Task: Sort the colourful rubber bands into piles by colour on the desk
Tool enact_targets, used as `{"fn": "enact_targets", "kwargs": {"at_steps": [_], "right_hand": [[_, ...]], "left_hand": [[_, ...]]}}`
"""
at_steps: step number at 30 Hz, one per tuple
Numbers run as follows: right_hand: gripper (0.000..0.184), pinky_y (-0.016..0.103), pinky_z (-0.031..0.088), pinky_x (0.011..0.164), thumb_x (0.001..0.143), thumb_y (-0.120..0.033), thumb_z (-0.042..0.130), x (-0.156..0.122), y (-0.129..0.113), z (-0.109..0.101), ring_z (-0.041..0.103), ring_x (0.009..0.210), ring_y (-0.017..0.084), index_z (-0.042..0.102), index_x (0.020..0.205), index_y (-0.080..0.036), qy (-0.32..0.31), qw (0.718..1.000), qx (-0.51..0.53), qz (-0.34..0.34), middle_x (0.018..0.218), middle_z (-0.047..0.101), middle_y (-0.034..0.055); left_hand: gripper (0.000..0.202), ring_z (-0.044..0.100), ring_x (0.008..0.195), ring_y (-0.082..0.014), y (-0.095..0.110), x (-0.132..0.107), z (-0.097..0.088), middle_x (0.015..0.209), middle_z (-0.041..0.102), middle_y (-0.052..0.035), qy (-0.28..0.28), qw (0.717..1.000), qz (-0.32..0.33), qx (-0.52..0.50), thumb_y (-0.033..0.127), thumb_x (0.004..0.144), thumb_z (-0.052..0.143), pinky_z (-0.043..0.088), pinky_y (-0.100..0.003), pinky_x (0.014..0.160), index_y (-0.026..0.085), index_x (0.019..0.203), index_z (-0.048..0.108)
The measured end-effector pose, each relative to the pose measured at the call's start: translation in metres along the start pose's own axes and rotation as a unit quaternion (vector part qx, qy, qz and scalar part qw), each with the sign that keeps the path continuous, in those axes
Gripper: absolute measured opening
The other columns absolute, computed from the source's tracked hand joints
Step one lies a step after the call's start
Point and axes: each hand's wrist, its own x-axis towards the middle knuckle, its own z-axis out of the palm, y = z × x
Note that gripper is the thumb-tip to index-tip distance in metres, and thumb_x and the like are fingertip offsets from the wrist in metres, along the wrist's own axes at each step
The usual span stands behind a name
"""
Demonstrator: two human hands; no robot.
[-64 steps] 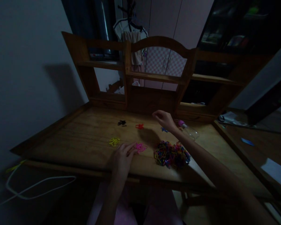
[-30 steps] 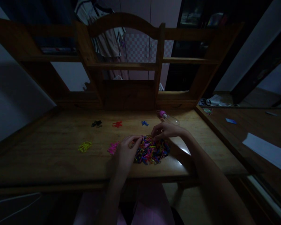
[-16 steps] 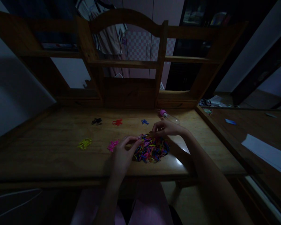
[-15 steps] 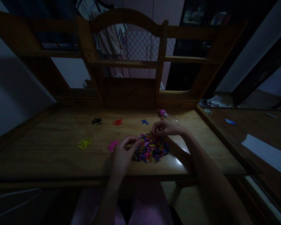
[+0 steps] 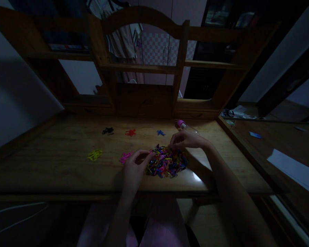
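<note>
A heap of mixed coloured rubber bands (image 5: pixel 167 162) lies near the front edge of the wooden desk (image 5: pixel 54 171). My left hand (image 5: pixel 134 169) rests at the heap's left side, fingertips curled together at its edge. At the heap's far side, my right hand (image 5: pixel 185 140) pinches into the bands. Whether either hand holds a band is too dark to tell. Small sorted piles lie around: yellow (image 5: pixel 94 155), pink (image 5: pixel 125 156), black (image 5: pixel 107 130), red (image 5: pixel 130 132), blue (image 5: pixel 160 132).
A clear bottle with a pink cap (image 5: pixel 185 126) lies behind my right hand. A wooden shelf unit (image 5: pixel 144 68) stands at the desk's back. A second table (image 5: pixel 278 144) with paper adjoins at the right. A white cable (image 5: pixel 18 216) hangs at lower left.
Two seconds ago my right hand was stretched out by the blue pile; it has come back to the heap. My left hand moved from the pink pile to the heap's left edge.
</note>
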Motion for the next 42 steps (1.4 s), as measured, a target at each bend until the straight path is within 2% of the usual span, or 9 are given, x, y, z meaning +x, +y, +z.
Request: {"fn": "enact_targets", "kwargs": {"at_steps": [6, 10, 17, 24, 32, 37, 42], "right_hand": [[0.03, 0.024, 0.047, 0.067, 0.076, -0.039, 0.074, 0.0, -0.006, 0.006, 0.063, 0.077, 0.015, 0.074, 0.096, -0.016, -0.025, 0.999, -0.019, 0.03, 0.086, 0.072, 0.0047], [0.033, 0.024, 0.047, 0.065, 0.072, -0.036, 0.077, 0.002, -0.006, 0.012, 0.062, 0.074, 0.014, 0.072, 0.098, -0.017, -0.028, 0.999, -0.018, 0.021, 0.083, 0.07, 0.003], [0.031, 0.023, 0.046, 0.066, 0.077, -0.035, 0.074, 0.004, -0.011, 0.012, 0.059, 0.075, 0.013, 0.07, 0.1, -0.016, -0.036, 0.999, 0.005, -0.017, 0.087, 0.068, 0.0032], [0.024, 0.025, 0.048, 0.072, 0.084, -0.034, 0.067, 0.004, -0.016, 0.009, 0.062, 0.082, 0.014, 0.068, 0.101, -0.016, -0.033, 0.998, 0.058, -0.021, 0.093, 0.069, 0.0047], [0.024, 0.027, 0.05, 0.072, 0.082, -0.036, 0.069, 0.004, -0.012, 0.009, 0.063, 0.077, 0.014, 0.071, 0.094, -0.016, -0.011, 0.996, 0.088, -0.01, 0.086, 0.07, 0.0038], [0.026, 0.027, 0.051, 0.072, 0.079, -0.034, 0.072, 0.004, -0.02, 0.014, 0.063, 0.079, 0.014, 0.07, 0.099, -0.016, -0.012, 0.994, 0.11, -0.013, 0.088, 0.07, 0.004], [0.024, 0.026, 0.049, 0.071, 0.079, -0.034, 0.072, 0.004, -0.025, 0.016, 0.062, 0.078, 0.013, 0.072, 0.095, -0.016, -0.044, 0.994, 0.096, -0.013, 0.087, 0.069, 0.0034]], "left_hand": [[0.023, 0.068, 0.079, -0.0172, -0.003, 0.001, -0.001, 0.083, 0.072, -0.0029, 0.018, 1.0, -0.001, -0.022, 0.039, 0.074, 0.075, 0.054, -0.024, 0.072, 0.018, 0.081, 0.069], [0.023, 0.068, 0.081, -0.0178, -0.001, 0.001, -0.001, 0.084, 0.072, -0.0034, 0.009, 1.0, 0.004, -0.005, 0.039, 0.075, 0.073, 0.054, -0.025, 0.074, 0.018, 0.082, 0.069], [0.026, 0.068, 0.083, -0.0189, -0.005, 0.0, -0.001, 0.086, 0.072, -0.0038, 0.006, 1.0, 0.006, 0.006, 0.042, 0.074, 0.073, 0.054, -0.027, 0.075, 0.018, 0.082, 0.068], [0.025, 0.068, 0.083, -0.0179, -0.004, 0.001, 0.0, 0.086, 0.072, -0.0034, -0.001, 1.0, 0.008, 0.002, 0.041, 0.075, 0.072, 0.053, -0.026, 0.075, 0.018, 0.083, 0.068], [0.023, 0.068, 0.084, -0.0188, -0.005, 0.0, -0.001, 0.087, 0.073, -0.0037, -0.001, 1.0, 0.018, 0.007, 0.04, 0.076, 0.072, 0.054, -0.027, 0.077, 0.018, 0.083, 0.069], [0.02, 0.067, 0.088, -0.0192, -0.003, -0.001, -0.001, 0.093, 0.072, -0.0041, -0.013, 0.998, 0.06, 0.028, 0.038, 0.08, 0.069, 0.053, -0.03, 0.082, 0.021, 0.088, 0.072], [0.011, 0.064, 0.093, -0.0195, 0.004, -0.013, 0.002, 0.095, 0.068, -0.0038, -0.04, 0.98, 0.151, 0.123, 0.031, 0.085, 0.065, 0.05, -0.032, 0.084, 0.025, 0.088, 0.074]]}}
